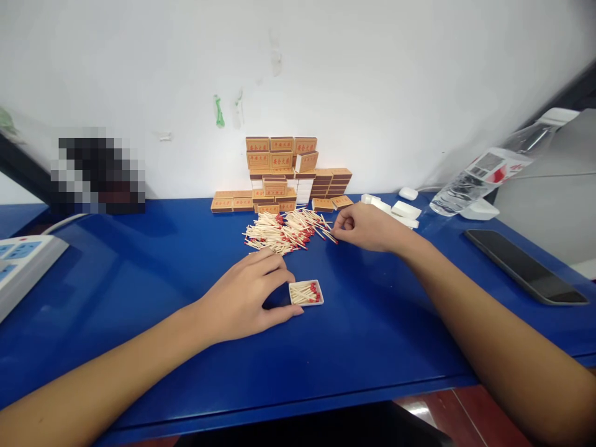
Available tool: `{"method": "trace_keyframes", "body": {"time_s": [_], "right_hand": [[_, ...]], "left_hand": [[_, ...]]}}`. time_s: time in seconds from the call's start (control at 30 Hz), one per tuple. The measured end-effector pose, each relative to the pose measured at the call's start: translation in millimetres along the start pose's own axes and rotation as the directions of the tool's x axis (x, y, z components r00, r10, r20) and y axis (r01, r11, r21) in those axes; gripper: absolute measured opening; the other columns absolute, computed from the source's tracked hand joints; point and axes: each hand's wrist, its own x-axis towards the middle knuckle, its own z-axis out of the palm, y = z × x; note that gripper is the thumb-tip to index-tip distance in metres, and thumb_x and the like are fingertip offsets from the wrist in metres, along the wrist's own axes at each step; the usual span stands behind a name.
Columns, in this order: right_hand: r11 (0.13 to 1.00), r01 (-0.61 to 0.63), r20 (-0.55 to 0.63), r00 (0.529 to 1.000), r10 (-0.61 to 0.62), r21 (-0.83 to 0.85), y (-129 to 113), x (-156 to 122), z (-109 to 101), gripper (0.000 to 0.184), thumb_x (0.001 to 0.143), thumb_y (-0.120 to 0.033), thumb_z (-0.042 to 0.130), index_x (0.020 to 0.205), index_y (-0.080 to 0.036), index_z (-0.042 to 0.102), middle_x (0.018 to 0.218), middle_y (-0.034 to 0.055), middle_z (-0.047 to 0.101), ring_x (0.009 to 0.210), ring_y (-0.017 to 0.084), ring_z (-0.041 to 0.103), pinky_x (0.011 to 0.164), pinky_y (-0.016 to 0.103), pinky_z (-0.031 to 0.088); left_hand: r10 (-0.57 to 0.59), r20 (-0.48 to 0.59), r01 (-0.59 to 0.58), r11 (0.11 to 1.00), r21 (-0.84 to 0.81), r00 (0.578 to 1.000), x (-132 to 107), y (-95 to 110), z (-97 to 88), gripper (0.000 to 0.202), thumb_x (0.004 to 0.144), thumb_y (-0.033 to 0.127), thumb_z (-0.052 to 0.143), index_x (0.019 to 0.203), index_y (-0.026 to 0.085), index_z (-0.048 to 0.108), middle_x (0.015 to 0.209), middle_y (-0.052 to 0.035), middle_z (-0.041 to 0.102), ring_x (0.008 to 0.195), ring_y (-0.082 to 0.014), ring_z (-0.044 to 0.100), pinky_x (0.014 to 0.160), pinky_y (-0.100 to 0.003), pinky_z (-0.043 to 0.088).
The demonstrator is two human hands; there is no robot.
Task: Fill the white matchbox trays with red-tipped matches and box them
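My left hand point(249, 292) rests on the blue table point(139, 298), its thumb and forefinger steadying a small white matchbox tray point(306, 293) that holds several red-tipped matches. Farther back, my right hand point(365, 226) is curled at the right edge of a loose pile of matches point(286, 231), with its fingertips pinched on matches there. Behind the pile stands a stack of orange matchboxes point(284, 174) against the white wall.
White empty trays point(395, 212) and a small white case point(408, 193) lie at the back right. A plastic water bottle point(484, 174) lies tilted beside them. A black phone point(526, 266) rests at the right and a power strip point(21, 264) at the left edge.
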Motion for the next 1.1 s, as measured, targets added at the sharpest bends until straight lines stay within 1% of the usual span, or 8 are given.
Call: {"method": "trace_keyframes", "body": {"time_s": [0.13,0.23,0.47,0.63,0.83,0.93,1.03,1.1], "right_hand": [[1.0,0.022,-0.037,0.999,-0.022,0.003,-1,-1,0,0.014,0.087,-0.03,0.07,0.082,-0.019,0.076,0.072,0.0023,0.07,0.063,0.015,0.057,0.059,0.031,0.039],[1.0,0.013,0.019,1.0,-0.014,0.018,-3,-1,1,0.021,0.087,-0.038,0.073,0.08,-0.018,0.075,0.072,0.0034,0.071,0.064,0.016,0.059,0.059,0.032,0.039],[1.0,0.019,0.073,0.997,-0.019,0.0,-4,-4,3,0.009,0.085,-0.023,0.069,0.079,-0.018,0.074,0.074,0.0034,0.072,0.066,0.017,0.062,0.062,0.031,0.043],[0.999,0.001,0.086,0.996,0.003,-0.046,-5,-4,3,0.01,0.085,-0.021,0.068,0.077,-0.019,0.074,0.074,0.0031,0.074,0.065,0.016,0.063,0.061,0.03,0.042],[0.988,0.046,0.111,0.993,-0.03,-0.148,-3,-4,8,0.015,0.086,-0.021,0.065,0.073,-0.02,0.072,0.068,0.0031,0.071,0.062,0.018,0.06,0.058,0.031,0.037],[0.973,0.089,0.106,0.992,-0.068,-0.212,-4,-7,11,0.015,0.088,-0.02,0.064,0.074,-0.018,0.071,0.077,0.0074,0.073,0.07,0.02,0.063,0.062,0.032,0.038],[0.956,0.12,0.088,0.991,-0.099,-0.267,-7,-9,13,0.012,0.091,-0.02,0.064,0.082,-0.016,0.071,0.092,0.0129,0.075,0.081,0.023,0.066,0.067,0.032,0.04],[0.948,0.131,0.093,0.99,-0.108,-0.289,-9,-9,14,0.011,0.091,-0.021,0.065,0.085,-0.015,0.071,0.095,0.0141,0.074,0.083,0.024,0.067,0.068,0.031,0.041]], "left_hand": [[0.0,-0.001,0.0,1.0,-0.007,1.0,0,0,0.2,0.03,0.097,0.044,0.073,0.112,0.017,0.072,0.103,-0.0084,0.068,0.098,-0.0253,0.062,0.09,-0.041,0.052],[0.0,0.0,0.0,1.0,-0.003,1.0,0,-1,-0.1,0.031,0.098,0.045,0.072,0.111,0.017,0.072,0.103,-0.0085,0.069,0.098,-0.0253,0.062,0.09,-0.042,0.052],[-0.005,0.004,0.005,1.0,-0.005,1.0,1,0,-0.7,0.03,0.098,0.044,0.072,0.112,0.018,0.072,0.104,-0.0087,0.069,0.099,-0.0255,0.062,0.091,-0.042,0.052],[-0.009,0.004,0.009,1.0,0.003,1.0,1,1,-0.7,0.03,0.098,0.045,0.072,0.112,0.018,0.072,0.103,-0.0089,0.069,0.098,-0.0255,0.062,0.09,-0.042,0.052],[-0.006,0.002,0.006,1.0,0.006,1.0,1,0,-0.3,0.032,0.097,0.046,0.072,0.112,0.018,0.072,0.103,-0.0084,0.069,0.098,-0.0254,0.062,0.09,-0.042,0.052],[-0.01,0.003,0.01,1.0,-0.002,1.0,1,1,-0.7,0.031,0.098,0.045,0.072,0.112,0.018,0.072,0.104,-0.0084,0.069,0.098,-0.025,0.062,0.09,-0.042,0.052],[-0.01,-0.001,0.01,1.0,0.002,1.0,2,1,-0.8,0.03,0.098,0.045,0.071,0.112,0.018,0.073,0.103,-0.0088,0.069,0.098,-0.0251,0.062,0.091,-0.043,0.053],[-0.01,-0.002,0.01,1.0,0.004,1.0,2,1,-0.4,0.03,0.098,0.045,0.072,0.113,0.018,0.073,0.103,-0.0089,0.069,0.098,-0.0251,0.062,0.09,-0.042,0.053]]}}
